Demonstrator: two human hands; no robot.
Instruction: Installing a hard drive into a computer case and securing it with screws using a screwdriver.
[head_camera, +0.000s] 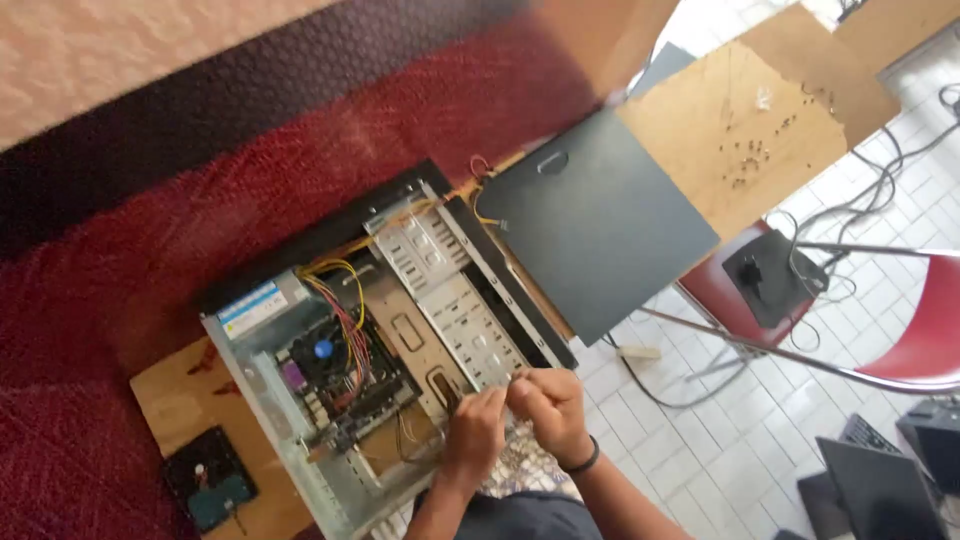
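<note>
the open computer case (400, 340) lies on its side on a wooden board (175, 385) over the red carpet; the left hand (473, 432) and right hand (547, 402) pinch something too small to make out at its drive-bay edge, the dark side panel (600, 225) lying just beside it
</note>
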